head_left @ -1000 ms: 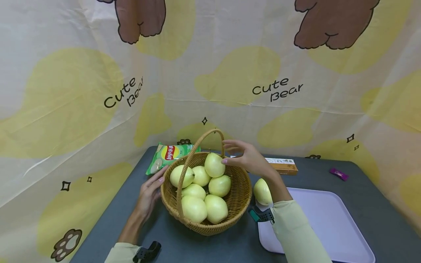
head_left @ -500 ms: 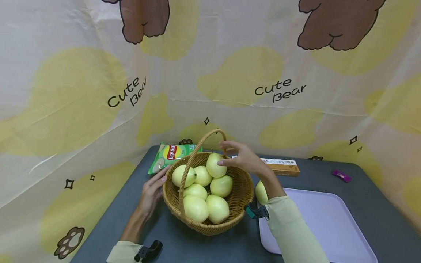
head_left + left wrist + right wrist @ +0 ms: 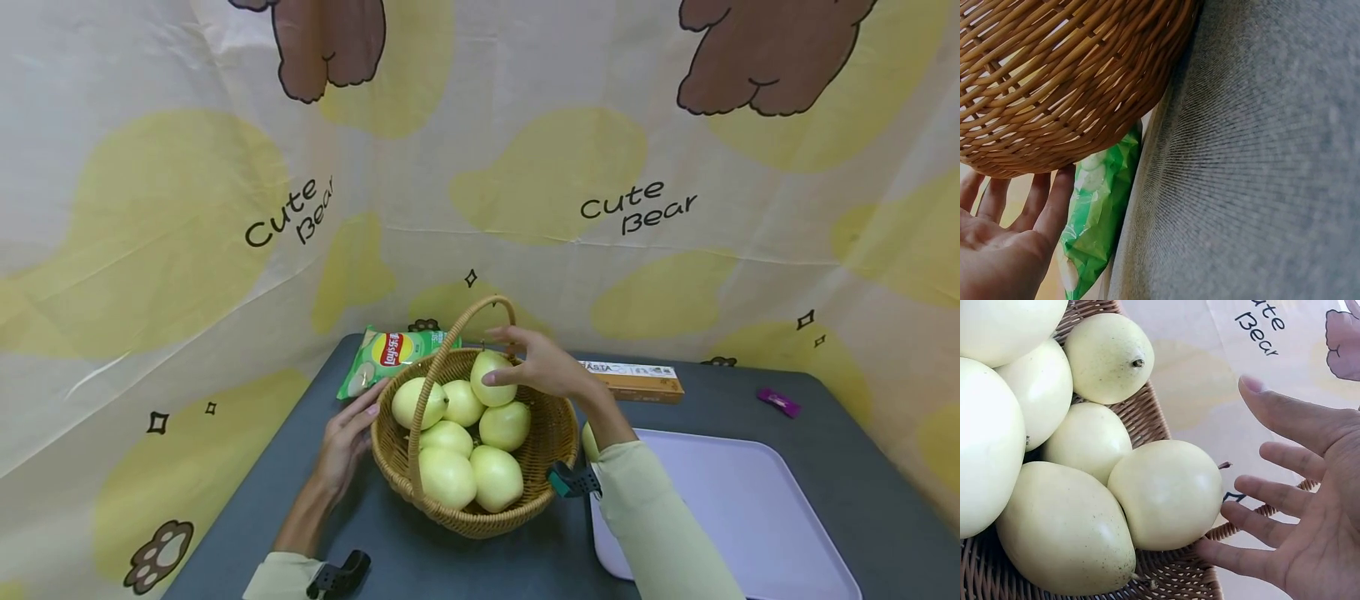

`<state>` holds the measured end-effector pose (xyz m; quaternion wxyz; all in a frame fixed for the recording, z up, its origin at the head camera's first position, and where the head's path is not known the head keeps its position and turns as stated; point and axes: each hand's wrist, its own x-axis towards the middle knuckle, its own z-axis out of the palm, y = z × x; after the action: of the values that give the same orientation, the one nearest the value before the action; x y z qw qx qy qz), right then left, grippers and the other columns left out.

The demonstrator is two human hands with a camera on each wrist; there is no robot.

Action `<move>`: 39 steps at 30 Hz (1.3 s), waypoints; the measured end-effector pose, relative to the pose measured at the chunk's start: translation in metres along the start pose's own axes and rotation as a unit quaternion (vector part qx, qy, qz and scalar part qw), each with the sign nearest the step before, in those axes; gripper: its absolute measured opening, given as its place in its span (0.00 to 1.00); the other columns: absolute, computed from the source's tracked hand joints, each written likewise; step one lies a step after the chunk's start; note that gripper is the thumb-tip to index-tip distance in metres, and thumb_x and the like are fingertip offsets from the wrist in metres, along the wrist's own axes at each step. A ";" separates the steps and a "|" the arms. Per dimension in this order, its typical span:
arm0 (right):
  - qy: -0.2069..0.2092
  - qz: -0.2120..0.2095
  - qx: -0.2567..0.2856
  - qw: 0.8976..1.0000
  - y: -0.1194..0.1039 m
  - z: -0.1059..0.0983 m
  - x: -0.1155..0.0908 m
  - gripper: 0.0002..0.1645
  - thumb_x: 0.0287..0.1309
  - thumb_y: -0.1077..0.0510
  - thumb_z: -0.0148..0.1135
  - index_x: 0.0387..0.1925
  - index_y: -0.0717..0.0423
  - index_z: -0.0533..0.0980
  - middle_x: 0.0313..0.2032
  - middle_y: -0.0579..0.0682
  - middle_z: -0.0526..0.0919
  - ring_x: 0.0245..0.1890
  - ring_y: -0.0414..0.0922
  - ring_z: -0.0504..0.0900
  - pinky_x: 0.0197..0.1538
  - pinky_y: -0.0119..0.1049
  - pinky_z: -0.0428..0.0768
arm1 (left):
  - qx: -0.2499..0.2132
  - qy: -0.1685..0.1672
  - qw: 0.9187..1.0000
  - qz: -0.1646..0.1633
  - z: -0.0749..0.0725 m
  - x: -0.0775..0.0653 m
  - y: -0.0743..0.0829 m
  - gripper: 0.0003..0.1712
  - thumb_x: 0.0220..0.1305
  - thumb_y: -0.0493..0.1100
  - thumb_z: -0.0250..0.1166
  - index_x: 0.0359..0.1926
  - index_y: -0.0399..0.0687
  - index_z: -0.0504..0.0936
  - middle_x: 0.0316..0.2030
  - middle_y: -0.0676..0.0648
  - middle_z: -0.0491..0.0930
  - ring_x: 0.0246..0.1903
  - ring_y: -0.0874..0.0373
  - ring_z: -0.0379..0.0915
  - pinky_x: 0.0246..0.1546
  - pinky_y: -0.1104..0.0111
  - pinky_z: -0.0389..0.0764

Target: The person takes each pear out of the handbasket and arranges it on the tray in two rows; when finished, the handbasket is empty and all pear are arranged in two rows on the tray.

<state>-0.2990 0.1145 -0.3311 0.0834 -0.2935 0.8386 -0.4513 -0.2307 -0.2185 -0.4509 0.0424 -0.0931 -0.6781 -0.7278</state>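
A wicker basket [image 3: 550, 437] with a tall handle stands on the table, with several pale green pears in it. My left hand [image 3: 343, 450] supports the basket's left side; in the left wrist view its straight fingers [image 3: 1055, 203] touch the wicker wall [image 3: 1072, 87]. Over the basket's far right rim, my right hand [image 3: 551, 367] reaches in beside the top pear [image 3: 486, 367]. The right wrist view has this hand [image 3: 1310, 506] with thumb and fingers spread around the stem end of that pear [image 3: 1166, 494], not curled round it. Another pear [image 3: 589, 442] is mostly hidden behind the right forearm.
To the right lies a pale lilac tray [image 3: 720, 500]. Behind the basket are a green chip bag [image 3: 393, 350] and an orange-brown pasta box [image 3: 637, 383]. A small purple packet [image 3: 780, 402] lies at the far right. A printed cloth hangs behind the table.
My right hand has moved left, further over the top pear, and its forearm now covers more of the pear by the tray. The left hand stays at the basket.
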 end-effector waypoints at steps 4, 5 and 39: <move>-0.008 0.005 -0.006 1.000 -0.003 0.001 0.001 0.48 0.61 0.48 0.78 0.78 0.49 0.67 0.76 0.55 0.70 0.77 0.62 0.66 0.74 0.63 0.68 | -0.008 -0.004 1.000 0.003 0.000 -0.001 -0.001 0.30 0.83 0.46 0.54 0.80 0.44 0.67 0.78 0.43 0.65 0.66 0.67 0.74 0.59 0.69 0.82; -0.011 0.008 -0.007 1.000 -0.003 0.002 0.002 0.48 0.61 0.48 0.78 0.79 0.49 0.67 0.77 0.56 0.69 0.77 0.62 0.65 0.75 0.63 0.67 | -0.009 -0.004 1.000 0.005 0.000 -0.001 -0.001 0.30 0.83 0.46 0.54 0.80 0.44 0.67 0.78 0.43 0.66 0.66 0.67 0.75 0.59 0.69 0.82; -0.063 0.031 -0.036 0.997 -0.003 0.010 0.007 0.44 0.62 0.61 0.77 0.77 0.56 0.68 0.74 0.61 0.71 0.69 0.62 0.75 0.63 0.52 0.80 | -0.011 0.000 1.000 0.006 0.000 -0.001 0.002 0.30 0.83 0.46 0.54 0.80 0.43 0.67 0.78 0.40 0.65 0.65 0.68 0.75 0.59 0.69 0.81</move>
<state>-0.2997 0.1018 -0.3340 0.1398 -0.2979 0.8562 -0.3982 -0.2291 -0.2186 -0.4495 0.0453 -0.0978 -0.6693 -0.7351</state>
